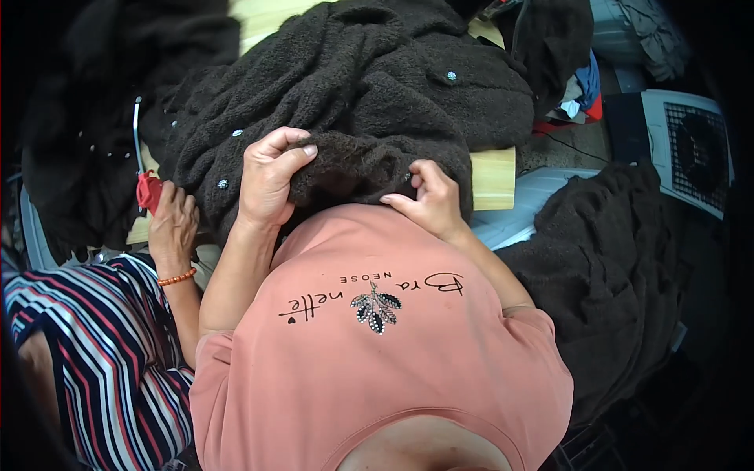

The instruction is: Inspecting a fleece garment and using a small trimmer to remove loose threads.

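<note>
A dark brown fuzzy garment (377, 86) with shiny round buttons lies bunched in front of me. My left hand (269, 179) is closed on a fold of it, thumb and forefinger pinching the raised edge. To the right, my right hand (430, 196) has its fingers curled and its thumb against the cloth, gripping the same garment beside a small shiny button (408, 175). Between my hands the cloth sags close to my pink shirt. Other shiny buttons, such as one (222, 184) left of my left hand, show on the fabric.
At my left, a co-worker's hand (171, 224) with an orange bead bracelet is by a red-handled tool (148, 192). Pale wooden table surface (495, 179) shows at the right. More dark garments (601, 290) are heaped lower right, near a white box-shaped unit with a grille (691, 149).
</note>
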A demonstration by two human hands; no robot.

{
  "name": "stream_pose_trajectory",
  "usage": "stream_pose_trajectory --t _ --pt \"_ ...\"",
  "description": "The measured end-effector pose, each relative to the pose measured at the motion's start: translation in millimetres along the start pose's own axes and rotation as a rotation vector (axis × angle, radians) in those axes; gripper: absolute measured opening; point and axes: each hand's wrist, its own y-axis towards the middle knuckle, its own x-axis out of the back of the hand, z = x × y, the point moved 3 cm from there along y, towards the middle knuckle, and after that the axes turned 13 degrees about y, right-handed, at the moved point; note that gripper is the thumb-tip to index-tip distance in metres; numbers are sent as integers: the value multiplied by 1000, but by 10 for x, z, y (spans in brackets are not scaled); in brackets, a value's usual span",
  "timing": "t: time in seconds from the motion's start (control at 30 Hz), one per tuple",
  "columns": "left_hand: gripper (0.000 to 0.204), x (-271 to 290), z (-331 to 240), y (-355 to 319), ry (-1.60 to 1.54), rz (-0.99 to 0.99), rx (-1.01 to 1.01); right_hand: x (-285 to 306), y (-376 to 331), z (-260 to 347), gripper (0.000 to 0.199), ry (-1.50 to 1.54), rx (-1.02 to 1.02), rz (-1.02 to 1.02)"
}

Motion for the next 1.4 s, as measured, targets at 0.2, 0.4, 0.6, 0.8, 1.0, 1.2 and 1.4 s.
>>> stream_pose_trajectory --t 0.2,0.4,0.6,0.8,1.0,1.2,1.4 --pt "11 -89 -20 69 6 105 36 -163 30 -229 46 161 -187 -53" --pt "11 -238 -142 86 -61 198 56 -352 68 -293 32 237 -299 -97" --pt "12 -291 -513 -20 -202 353 5 274 75 -7 52 847 -313 -506" --pt "10 -190 -312 31 -177 216 58 545 199 928 17 -159 276 -121" --pt "4 -278 -35 -32 -24 218 120 -151 323 1089 34 290 596 474" --pt "5 -246 -7 -52 8 254 111 -160 484 1001 34 110 730 293" --pt "8 -224 79 -45 -86 245 92 -168 553 865 35 12 787 251"
